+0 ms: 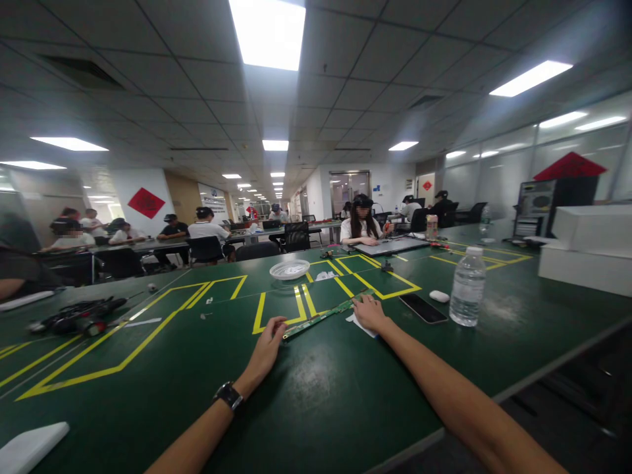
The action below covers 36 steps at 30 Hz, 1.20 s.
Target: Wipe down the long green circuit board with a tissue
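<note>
Long circuit board [320,318] aslant on the counter [207,368]

L hand [267,342] is at the board's near end, R hand [369,312] at its far end; board spans the gap btwn them. L fingers: loosely curled, fairly narrow, right by the near end. Can't tell if they grip it or just rest there. R fingers: bent down over the far end, close together, apparently in contact; pinch vs. light touch, can't tell. Also unclear if the board lies fully flat or is a bit raised.

Step, best guess: handling or positioning the board, one hand per end. Next move, if it's a lift or turn, prob. calls for a sure hold at both ends & moving the hands together, since a strip this long & thin could flex or swing. Edges look the safer place to hold, w/ parts on the face.

Nearby: white scrap [364,327] partly under R hand; worth keeping it from dragging along. Phone [423,308] to the right, small white case [439,296] just beside it, then water bottle [467,289]; R arm needs to mind those. Clear dish [289,270] sits beyond the board, near yellow tape [69,384] lines. Black cables [81,315] well off to the left.
</note>
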### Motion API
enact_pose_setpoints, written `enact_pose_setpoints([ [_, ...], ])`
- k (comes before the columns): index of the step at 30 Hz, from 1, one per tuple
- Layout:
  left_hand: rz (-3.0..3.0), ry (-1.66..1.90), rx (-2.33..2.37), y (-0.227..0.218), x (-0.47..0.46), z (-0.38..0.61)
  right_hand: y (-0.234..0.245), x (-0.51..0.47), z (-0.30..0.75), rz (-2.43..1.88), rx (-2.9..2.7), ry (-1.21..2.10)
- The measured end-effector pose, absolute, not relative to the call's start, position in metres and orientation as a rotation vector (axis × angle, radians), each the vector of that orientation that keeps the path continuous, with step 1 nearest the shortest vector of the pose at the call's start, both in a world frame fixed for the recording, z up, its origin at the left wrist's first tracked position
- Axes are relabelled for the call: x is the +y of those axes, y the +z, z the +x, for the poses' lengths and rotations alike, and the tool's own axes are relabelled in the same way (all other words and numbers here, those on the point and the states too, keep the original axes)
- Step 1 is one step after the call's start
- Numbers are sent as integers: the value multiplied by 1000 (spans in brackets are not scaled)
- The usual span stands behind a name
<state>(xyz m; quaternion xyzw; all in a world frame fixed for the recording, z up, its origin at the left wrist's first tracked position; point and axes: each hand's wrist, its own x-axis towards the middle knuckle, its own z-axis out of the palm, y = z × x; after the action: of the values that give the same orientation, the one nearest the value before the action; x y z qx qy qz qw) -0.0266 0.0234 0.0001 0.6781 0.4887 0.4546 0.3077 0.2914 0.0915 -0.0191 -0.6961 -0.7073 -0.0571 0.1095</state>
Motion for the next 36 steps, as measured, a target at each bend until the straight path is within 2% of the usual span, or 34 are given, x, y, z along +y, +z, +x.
enact_pose_setpoints([
  [3, 1782, 1204, 1300, -1, 24, -26, -18, 91, 292, -2056, -2018, -176],
  [10, 1812, 1192, 1283, -4, 25, -28, -12, 89, 289, -1766, -2208, -194],
  [25, 1830, 1153, 1250, 2, 18, -25, -13, 96, 292, -1826, -2256, -17],
  [36, 1835, 1180, 1225, -3, 23, -25, -9, 88, 287, -1875, -2193, -142],
])
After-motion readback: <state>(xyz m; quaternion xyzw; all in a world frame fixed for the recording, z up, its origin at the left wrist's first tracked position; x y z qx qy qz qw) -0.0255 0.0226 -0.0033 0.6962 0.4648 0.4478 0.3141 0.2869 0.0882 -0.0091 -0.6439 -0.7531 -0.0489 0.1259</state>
